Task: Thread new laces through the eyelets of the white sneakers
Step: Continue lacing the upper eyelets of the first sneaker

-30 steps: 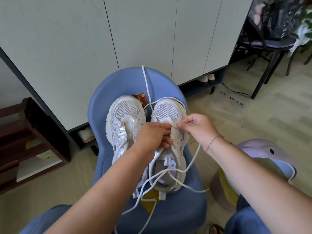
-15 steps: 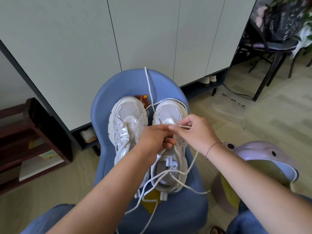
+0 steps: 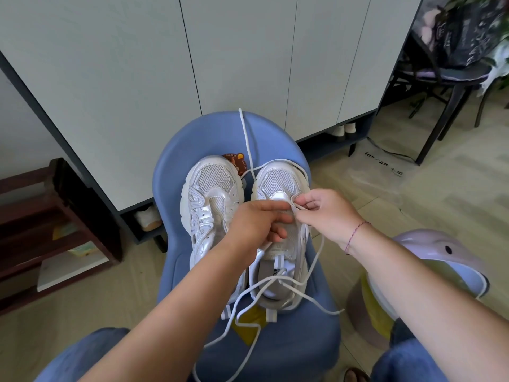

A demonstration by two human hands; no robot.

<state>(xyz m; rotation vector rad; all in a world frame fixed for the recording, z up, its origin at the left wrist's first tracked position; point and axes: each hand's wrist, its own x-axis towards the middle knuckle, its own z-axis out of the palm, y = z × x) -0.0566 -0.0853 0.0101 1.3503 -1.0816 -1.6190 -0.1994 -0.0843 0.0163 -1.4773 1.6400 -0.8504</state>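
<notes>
The left sneaker point(image 3: 212, 216) and right sneaker point(image 3: 278, 186) stood side by side on the stool point(image 3: 289, 354), toes toward its far edge. The left hand point(image 3: 259, 221) gripped the right sneaker at the throat, fingers curled over the tongue. The right hand point(image 3: 327, 213) pinched the lace point(image 3: 244, 139) beside the front eyelets. Loose lace trailed over the heel toward the near edge; one strand ran to the far edge.

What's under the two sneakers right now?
The blue chair seat. A yellow patch shows below the heels and a brown sticker beyond the toes; the rest beneath the sneakers is covered.
</notes>
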